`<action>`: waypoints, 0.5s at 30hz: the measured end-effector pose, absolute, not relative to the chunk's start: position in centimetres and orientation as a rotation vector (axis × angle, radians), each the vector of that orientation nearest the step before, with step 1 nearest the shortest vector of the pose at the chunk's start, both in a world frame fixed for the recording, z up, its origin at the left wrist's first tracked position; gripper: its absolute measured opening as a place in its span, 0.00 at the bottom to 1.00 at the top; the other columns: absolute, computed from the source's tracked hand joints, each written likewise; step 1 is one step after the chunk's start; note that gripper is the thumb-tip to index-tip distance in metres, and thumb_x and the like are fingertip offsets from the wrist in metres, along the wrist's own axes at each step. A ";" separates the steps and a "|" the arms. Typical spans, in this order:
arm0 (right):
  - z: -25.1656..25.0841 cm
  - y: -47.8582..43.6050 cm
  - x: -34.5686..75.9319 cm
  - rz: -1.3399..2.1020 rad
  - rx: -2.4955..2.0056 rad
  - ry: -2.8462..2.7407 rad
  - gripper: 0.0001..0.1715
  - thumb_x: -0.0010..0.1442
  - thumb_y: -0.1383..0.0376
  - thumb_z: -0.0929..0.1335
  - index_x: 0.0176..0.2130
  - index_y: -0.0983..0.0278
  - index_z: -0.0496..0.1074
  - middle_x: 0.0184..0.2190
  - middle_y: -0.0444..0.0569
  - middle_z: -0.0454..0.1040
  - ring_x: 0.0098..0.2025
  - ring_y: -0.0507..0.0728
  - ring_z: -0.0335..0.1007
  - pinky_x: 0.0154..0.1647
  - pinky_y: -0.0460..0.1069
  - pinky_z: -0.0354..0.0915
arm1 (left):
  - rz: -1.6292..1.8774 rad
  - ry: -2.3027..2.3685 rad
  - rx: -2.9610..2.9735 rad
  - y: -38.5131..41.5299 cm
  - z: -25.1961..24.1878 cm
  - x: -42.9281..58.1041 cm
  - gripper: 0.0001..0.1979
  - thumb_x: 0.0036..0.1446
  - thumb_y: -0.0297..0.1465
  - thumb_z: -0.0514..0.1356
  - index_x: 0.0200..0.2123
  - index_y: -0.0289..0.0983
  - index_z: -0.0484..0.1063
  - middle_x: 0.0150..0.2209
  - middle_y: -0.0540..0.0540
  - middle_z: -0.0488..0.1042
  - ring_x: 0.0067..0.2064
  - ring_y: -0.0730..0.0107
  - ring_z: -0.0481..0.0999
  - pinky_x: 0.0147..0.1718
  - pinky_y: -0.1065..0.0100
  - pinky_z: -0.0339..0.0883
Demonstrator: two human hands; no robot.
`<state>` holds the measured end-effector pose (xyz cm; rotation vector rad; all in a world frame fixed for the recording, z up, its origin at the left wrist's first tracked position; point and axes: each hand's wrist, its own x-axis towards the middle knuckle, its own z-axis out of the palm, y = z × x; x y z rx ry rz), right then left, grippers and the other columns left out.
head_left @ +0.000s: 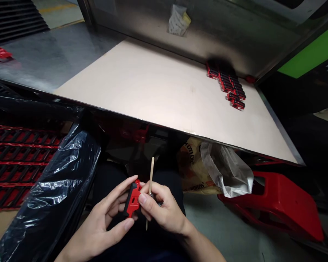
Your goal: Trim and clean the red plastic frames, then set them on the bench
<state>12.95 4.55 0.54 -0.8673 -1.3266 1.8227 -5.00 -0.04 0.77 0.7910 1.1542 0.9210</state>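
My left hand (110,218) is closed around a small red and black plastic part (133,199), held upright above my lap. Its thumb presses the lower end and its fingers wrap the black side. In my right hand (164,207) is a thin wooden stick (151,174), pinched between thumb and fingers and pointing upward. A small shiny piece shows by those fingers, too hidden to name. The right thumb tip touches or nearly touches the red face of the part; I cannot tell which.
Similar red and black parts (231,85) stand in rows on the pale board (153,83) at the back right. To the left, a box lined with black plastic (73,163) holds many more. A paper sack (194,171) and a red plastic stool-like object (287,203) are at lower right.
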 end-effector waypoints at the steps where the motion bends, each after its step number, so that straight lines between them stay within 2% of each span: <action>1: 0.5 4.5 12.9 1.827 -0.875 -1.326 0.24 0.68 0.47 0.66 0.32 0.62 0.64 0.18 0.36 0.62 0.18 0.46 0.55 0.25 0.45 0.58 | 0.915 1.161 0.794 0.0 0.9 -5.0 0.35 0.53 0.44 0.73 0.64 0.52 0.71 0.61 0.45 0.77 0.64 0.50 0.73 0.55 0.66 0.75; 4: 0.5 4.4 12.9 1.838 -0.895 -1.336 0.25 0.68 0.45 0.66 0.32 0.62 0.64 0.18 0.37 0.63 0.18 0.46 0.55 0.24 0.44 0.56 | 0.904 1.174 0.831 0.0 1.1 -5.1 0.35 0.55 0.48 0.71 0.64 0.49 0.70 0.62 0.43 0.76 0.67 0.46 0.69 0.58 0.62 0.73; 8: 0.4 4.3 12.8 1.843 -0.870 -1.323 0.24 0.68 0.47 0.66 0.31 0.62 0.63 0.18 0.37 0.62 0.18 0.46 0.55 0.23 0.44 0.55 | 0.914 1.182 0.881 0.2 1.5 -5.1 0.32 0.56 0.50 0.69 0.62 0.50 0.72 0.61 0.46 0.78 0.64 0.49 0.73 0.61 0.59 0.69; 13: 0.2 4.2 12.7 1.857 -0.830 -1.288 0.23 0.69 0.49 0.67 0.31 0.62 0.63 0.19 0.36 0.61 0.18 0.46 0.54 0.21 0.43 0.55 | 0.924 1.197 0.889 0.2 1.5 -5.2 0.31 0.56 0.52 0.68 0.62 0.52 0.73 0.59 0.47 0.79 0.63 0.50 0.74 0.60 0.61 0.70; 15: 0.1 4.1 12.6 1.862 -0.814 -1.271 0.22 0.69 0.50 0.67 0.31 0.62 0.63 0.19 0.37 0.61 0.18 0.45 0.55 0.21 0.43 0.55 | 0.925 1.198 0.892 0.2 1.5 -5.3 0.30 0.56 0.51 0.68 0.61 0.53 0.74 0.58 0.48 0.80 0.60 0.52 0.76 0.58 0.63 0.70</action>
